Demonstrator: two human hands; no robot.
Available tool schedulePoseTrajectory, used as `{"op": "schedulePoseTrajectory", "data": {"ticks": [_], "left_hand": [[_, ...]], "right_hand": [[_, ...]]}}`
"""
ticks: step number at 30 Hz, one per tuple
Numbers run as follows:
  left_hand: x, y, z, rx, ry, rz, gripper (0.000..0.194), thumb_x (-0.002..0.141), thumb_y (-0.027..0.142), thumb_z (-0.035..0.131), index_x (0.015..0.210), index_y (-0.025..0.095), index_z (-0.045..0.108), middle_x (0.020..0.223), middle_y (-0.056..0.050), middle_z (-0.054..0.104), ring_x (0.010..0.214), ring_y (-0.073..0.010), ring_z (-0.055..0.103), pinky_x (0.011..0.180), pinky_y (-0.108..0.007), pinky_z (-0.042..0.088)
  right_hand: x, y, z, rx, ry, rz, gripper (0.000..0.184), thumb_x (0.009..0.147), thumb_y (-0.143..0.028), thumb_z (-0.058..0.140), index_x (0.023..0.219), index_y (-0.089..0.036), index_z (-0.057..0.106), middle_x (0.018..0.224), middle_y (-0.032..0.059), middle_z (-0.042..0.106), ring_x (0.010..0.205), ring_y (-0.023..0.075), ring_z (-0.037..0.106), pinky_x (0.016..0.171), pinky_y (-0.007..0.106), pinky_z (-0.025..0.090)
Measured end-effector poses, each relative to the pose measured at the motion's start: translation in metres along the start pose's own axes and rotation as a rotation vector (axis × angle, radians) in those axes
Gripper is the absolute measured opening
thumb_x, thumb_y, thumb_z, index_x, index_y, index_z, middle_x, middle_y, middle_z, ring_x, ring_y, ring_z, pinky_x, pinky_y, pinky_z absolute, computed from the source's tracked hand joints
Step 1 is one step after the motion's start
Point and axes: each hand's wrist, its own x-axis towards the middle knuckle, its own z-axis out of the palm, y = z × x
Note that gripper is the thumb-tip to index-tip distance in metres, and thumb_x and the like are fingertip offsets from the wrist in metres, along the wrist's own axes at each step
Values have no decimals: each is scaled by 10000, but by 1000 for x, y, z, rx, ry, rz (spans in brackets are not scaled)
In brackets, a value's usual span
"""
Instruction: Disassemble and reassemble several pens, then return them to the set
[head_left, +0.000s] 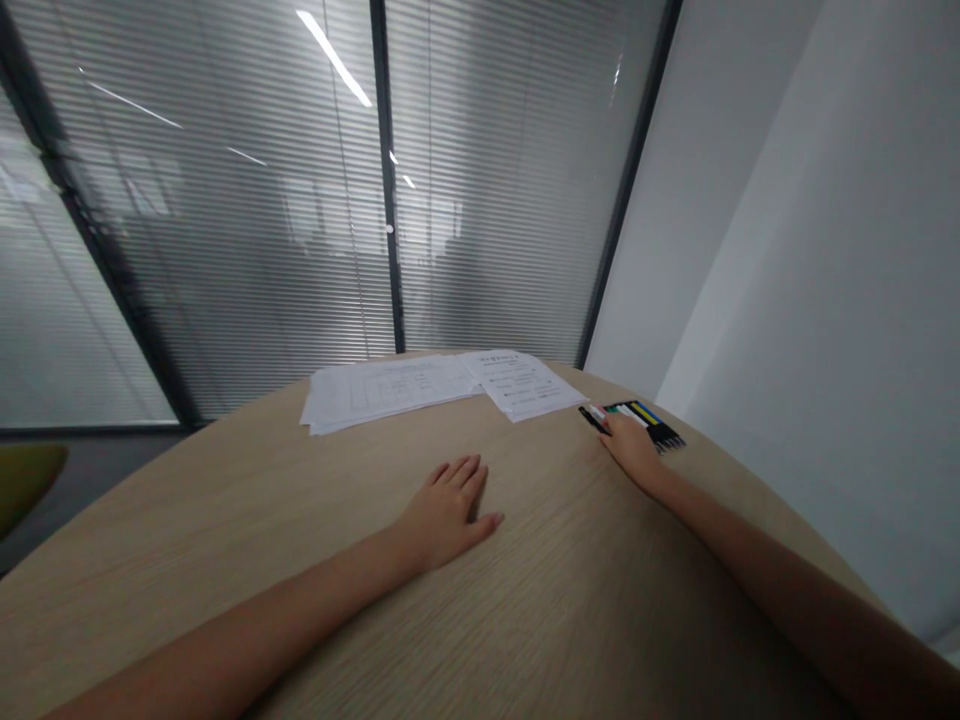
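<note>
My left hand (pixel 450 510) lies palm down on the wooden table (pixel 360 630), with its thumb spread away from the fingers and nothing in it. Farther off to the right, my right hand (pixel 631 448) reaches over a row of pens (pixel 654 422) in black, blue, yellow and other colours. Its fingers are bent together at the row's left side, on a black pen (pixel 592 420) that sticks out to the left of the hand. The hand covers part of the row, and the fingertips are small and partly hidden.
Toward the table's far edge lies a stack of printed paper sheets (pixel 390 388), and another printed sheet (pixel 521 383) overlaps it on the right. Glass panels with blinds (pixel 487 200) stand behind the table. A white wall (pixel 825 330) runs along the right; a yellow-green chair (pixel 26 480) shows at left.
</note>
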Motion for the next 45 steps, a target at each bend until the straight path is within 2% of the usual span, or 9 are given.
{"op": "schedulePoseTrajectory", "data": {"ticks": [3,15,24,32,40,45], "left_hand": [[0,2,-3,13,-11,4,662,789,535,296,1257,69,338,1340,-172,273,1237,-256,232,993,-407,206],[-1,3,-6,16,-31,-9,644,783,521,315,1250,78,354,1338,-169,278,1231,-258,246,988,-421,218],[-2,4,-8,37,-59,-10,653,792,510,306,1261,56,336,1340,-176,272,1236,-257,234,995,-416,206],[-2,4,-8,37,-54,-9,653,796,508,306,1258,49,340,1337,-179,278,1233,-261,239,995,-418,210],[-1,1,-6,37,-52,-9,659,792,520,306,1265,60,330,1347,-169,263,1239,-256,225,999,-413,200],[-1,4,-9,41,-73,-21,681,796,514,290,1276,30,300,1351,-170,252,1244,-242,214,1013,-377,185]], "right_hand": [[3,1,2,-48,-10,-16,187,758,-138,484,858,-54,618,898,176,612,863,250,544,763,292,377],[8,0,8,-83,-12,-54,268,794,-112,403,983,-76,589,1012,176,585,943,227,530,804,278,377],[10,7,16,77,42,-56,361,771,-46,389,1117,-58,491,1010,193,566,959,244,503,826,318,353],[5,12,20,337,140,-121,281,755,-19,374,981,-67,535,861,185,555,890,263,487,763,351,347],[7,12,21,84,91,-40,292,783,-83,384,1040,-76,522,948,183,556,926,261,495,773,350,367],[7,9,13,-2,88,-60,344,785,-150,426,1116,-86,492,1044,172,543,996,259,471,842,360,347]]}}
